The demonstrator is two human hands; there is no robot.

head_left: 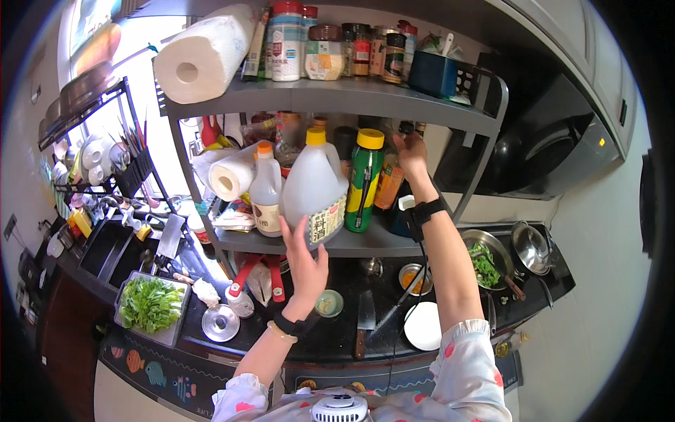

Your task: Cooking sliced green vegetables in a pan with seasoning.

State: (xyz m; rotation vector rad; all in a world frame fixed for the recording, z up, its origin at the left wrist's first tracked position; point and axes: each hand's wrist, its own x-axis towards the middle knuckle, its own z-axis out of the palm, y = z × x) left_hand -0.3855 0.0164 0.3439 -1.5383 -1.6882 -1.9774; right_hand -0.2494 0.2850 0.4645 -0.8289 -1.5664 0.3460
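Note:
My left hand [307,266] is raised with its fingers apart, holding nothing. Its fingertips overlap the lower label of a large translucent plastic jug [311,174] with a yellow cap; whether they touch it I cannot tell. On the middle shelf [253,245], my right hand [414,150] reaches in with curled fingers at a black-capped bottle [406,127]. Its fingers hide the neck, so a firm grip cannot be made out. Close by stand an orange-labelled bottle [389,179] and a green bottle [364,184] with a yellow cap. A smaller orange-capped bottle [265,190] is left of the jug.
Paper towel [205,58] and seasoning jars [287,47] fill the upper shelf. Below lie a cleaver [365,316], a white plate [423,327] and a small green bowl [329,303]. Chopped greens [150,303] are at left; a pan [488,240] holds greens at right. A cable [423,264] hangs from my right wrist.

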